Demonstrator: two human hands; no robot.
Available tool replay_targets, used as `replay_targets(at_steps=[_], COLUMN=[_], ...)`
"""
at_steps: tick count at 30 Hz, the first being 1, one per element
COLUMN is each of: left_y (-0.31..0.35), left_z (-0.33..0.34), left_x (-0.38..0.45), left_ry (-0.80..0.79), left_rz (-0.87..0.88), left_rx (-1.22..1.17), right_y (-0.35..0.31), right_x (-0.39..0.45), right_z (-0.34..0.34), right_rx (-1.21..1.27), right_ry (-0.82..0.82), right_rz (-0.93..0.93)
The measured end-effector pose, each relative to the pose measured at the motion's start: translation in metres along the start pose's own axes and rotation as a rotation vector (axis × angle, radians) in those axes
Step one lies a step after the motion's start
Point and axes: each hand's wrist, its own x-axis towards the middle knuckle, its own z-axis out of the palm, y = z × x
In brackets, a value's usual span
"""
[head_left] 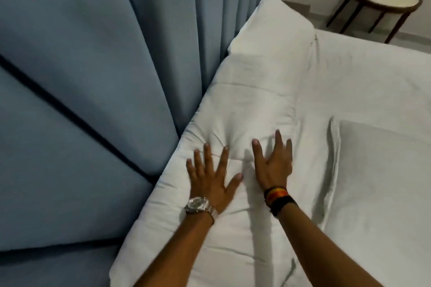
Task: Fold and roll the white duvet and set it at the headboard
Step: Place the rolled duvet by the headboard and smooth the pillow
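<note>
The white duvet [247,105] lies folded into a thick long bundle along the blue padded headboard [81,91], touching it. My left hand [210,175], with a silver watch on the wrist, lies flat on the bundle with fingers spread. My right hand [272,161], wearing dark and orange wristbands, rests flat on the duvet just to the right, fingers apart. Neither hand grips the fabric.
A white pillow [272,28] lies at the far end of the duvet against the headboard. Another white pillow [382,184] lies on the sheet at the right. A round dark-legged side table [384,0] stands beyond the bed at the top right.
</note>
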Motion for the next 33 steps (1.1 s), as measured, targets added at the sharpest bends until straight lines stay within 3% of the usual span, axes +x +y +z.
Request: replay_targets(at_steps=[3, 7, 10, 15, 20, 24, 26, 30, 33], left_y=[0.003, 0.014, 0.019, 0.011, 0.043, 0.127, 0.18, 0.269, 0.309], left_z=[0.02, 0.045, 0.056, 0.042, 0.012, 0.019, 0.042, 0.103, 0.137], left_x=[0.003, -0.007, -0.013, -0.007, -0.028, -0.075, -0.091, -0.102, -0.113], left_ry=[0.103, 0.106, 0.068, 0.049, -0.013, -0.086, -0.192, -0.49, -0.573], left_rz=[0.044, 0.134, 0.142, 0.116, 0.095, 0.34, 0.375, 0.156, -0.099], left_rx=[0.01, 0.038, 0.068, 0.121, 0.042, -0.052, -0.116, -0.241, -0.493], right_y=[-0.011, 0.051, 0.081, 0.061, 0.086, 0.191, 0.245, 0.325, 0.371], right_x=[0.044, 0.058, 0.049, 0.053, -0.01, -0.058, -0.07, -0.083, -0.081], right_z=[0.034, 0.048, 0.041, 0.019, -0.077, -0.188, -0.246, -0.344, -0.385], right_rx=[-0.248, -0.54, -0.591, -0.59, -0.28, -0.253, -0.298, -0.166, 0.053], right_ry=[-0.041, -0.179, -0.248, -0.396, -0.292, -0.065, 0.053, 0.125, 0.05], right_rz=[-0.143, -0.124, -0.093, -0.139, -0.139, 0.083, 0.194, 0.497, 0.619])
